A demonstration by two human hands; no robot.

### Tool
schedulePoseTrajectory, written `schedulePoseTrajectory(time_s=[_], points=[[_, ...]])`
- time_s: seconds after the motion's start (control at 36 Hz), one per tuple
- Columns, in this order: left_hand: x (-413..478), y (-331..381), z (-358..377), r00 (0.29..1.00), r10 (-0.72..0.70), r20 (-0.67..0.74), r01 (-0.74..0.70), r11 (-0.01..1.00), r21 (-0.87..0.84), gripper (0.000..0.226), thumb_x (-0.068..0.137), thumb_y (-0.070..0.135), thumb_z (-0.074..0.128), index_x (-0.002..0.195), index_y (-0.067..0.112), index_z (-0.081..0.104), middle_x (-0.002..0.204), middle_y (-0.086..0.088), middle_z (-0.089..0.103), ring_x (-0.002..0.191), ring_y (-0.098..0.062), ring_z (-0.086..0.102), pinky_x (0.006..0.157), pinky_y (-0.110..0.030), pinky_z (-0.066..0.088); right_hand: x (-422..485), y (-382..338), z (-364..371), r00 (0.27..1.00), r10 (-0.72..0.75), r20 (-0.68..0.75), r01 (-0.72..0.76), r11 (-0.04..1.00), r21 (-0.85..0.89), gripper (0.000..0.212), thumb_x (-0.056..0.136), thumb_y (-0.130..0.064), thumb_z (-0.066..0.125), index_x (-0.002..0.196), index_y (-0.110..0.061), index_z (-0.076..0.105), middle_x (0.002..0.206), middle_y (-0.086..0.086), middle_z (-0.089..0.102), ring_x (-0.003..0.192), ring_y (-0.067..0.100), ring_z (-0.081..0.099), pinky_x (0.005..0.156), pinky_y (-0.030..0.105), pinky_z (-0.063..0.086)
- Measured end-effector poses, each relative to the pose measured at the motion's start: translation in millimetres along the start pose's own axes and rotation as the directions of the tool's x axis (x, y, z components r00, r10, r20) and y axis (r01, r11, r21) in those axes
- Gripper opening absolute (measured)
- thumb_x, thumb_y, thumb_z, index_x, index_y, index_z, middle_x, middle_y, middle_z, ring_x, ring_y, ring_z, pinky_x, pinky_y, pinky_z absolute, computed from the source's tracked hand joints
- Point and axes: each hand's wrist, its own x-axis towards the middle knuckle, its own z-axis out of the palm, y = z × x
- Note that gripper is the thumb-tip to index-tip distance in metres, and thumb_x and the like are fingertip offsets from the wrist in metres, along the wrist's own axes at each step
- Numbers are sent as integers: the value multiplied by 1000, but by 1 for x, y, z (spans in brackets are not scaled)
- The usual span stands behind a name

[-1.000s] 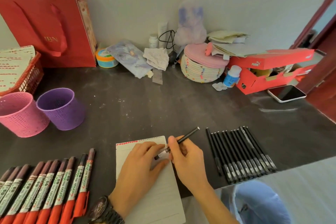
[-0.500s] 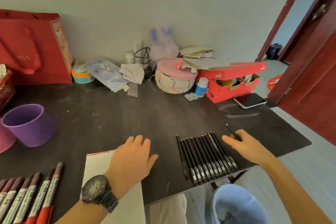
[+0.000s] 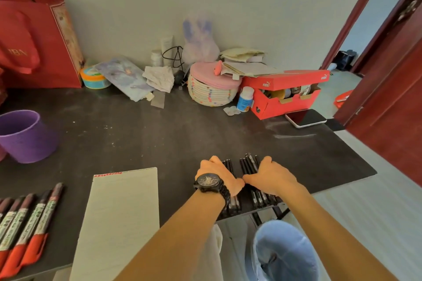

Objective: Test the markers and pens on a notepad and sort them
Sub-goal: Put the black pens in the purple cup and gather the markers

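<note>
The left grip (image 3: 217,177) and right grip (image 3: 270,177) curl over the black pens (image 3: 247,164) at the table's (image 3: 159,139) near edge, seemingly tidying the row; next, single out 1 for the notepad (image 3: 121,212).

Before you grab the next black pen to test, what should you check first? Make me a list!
1. Notepad free for scribbling: ok, nothing lies on it.
2. Left hand and right hand on the black pens: ok, both rest on the row.
3. One pen singled out: cannot tell, the hands cover most of the row.
4. Pens well back from the table edge: not ok, their near ends lie close to it.
5. Purple cup upright: ok, at the far left.
</note>
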Motion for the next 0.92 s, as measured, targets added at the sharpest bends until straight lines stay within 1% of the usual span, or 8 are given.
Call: schedulePoseTrajectory(time_s=[0.14,0.28,0.36,0.42,0.5,0.75,0.86,0.92], points=[[3,-1,1,996,85,-6,-85,996,15,49,92,41,60,128,11,43,125,-10,46,111,-24,58,82,-30,48,1,-8,8,997,-29,-67,22,994,-112,52,95,-42,59,128,-6,39,131,17,54,117,36,57,77,37,42],[4,-14,-14,982,186,28,-185,982,-37,36,94,30,60,122,8,52,123,-12,59,111,-29,61,84,-34,50,2,-11,4,994,-54,-98,48,997,-63,28,100,-33,53,108,-9,41,113,14,62,91,29,58,69,35,45],[5,-34,-33,975,218,38,-200,943,-267,33,95,38,56,109,9,49,116,-13,63,107,-33,63,76,-35,47,2,-13,2,996,-81,-31,87,922,377,17,102,-23,51,104,-8,44,92,9,68,66,24,64,58,36,52],[8,-53,-49,954,298,43,-256,876,-408,34,98,37,49,109,6,42,114,-17,62,104,-36,63,77,-39,49,-4,-24,3,989,-137,59,51,680,731,11,102,-14,54,107,-6,48,82,10,68,54,23,62,51,35,52],[13,-97,-76,928,373,-15,-281,672,-685,22,101,32,43,106,11,39,83,-10,67,68,-18,68,63,-35,53,-15,-57,8,977,-215,8,99,485,869,13,101,-11,58,108,-2,53,70,8,60,46,22,51,45,33,45],[17,-267,-163,905,-176,-386,-375,94,-922,15,100,24,57,97,10,55,58,5,48,40,-11,43,45,-30,45,-43,-235,6,899,-429,93,-128,-53,990,26,90,-29,67,81,-7,55,45,1,33,30,18,33,36,26,31],[20,-340,-209,738,-434,-517,-548,63,-834,15,102,27,54,96,14,61,67,4,67,53,-8,58,53,-23,50,-53,-323,0,874,-485,33,-142,-191,971,29,100,-31,58,79,-12,52,55,0,46,43,16,46,48,33,39],[27,-368,-226,731,-484,-481,-549,2,-836,18,101,32,54,103,17,62,81,3,76,66,-10,68,63,-28,52,-58,-364,-5,861,-508,-3,-142,-246,959,26,101,-30,57,83,-12,54,59,-1,52,49,15,50,55,33,42]])
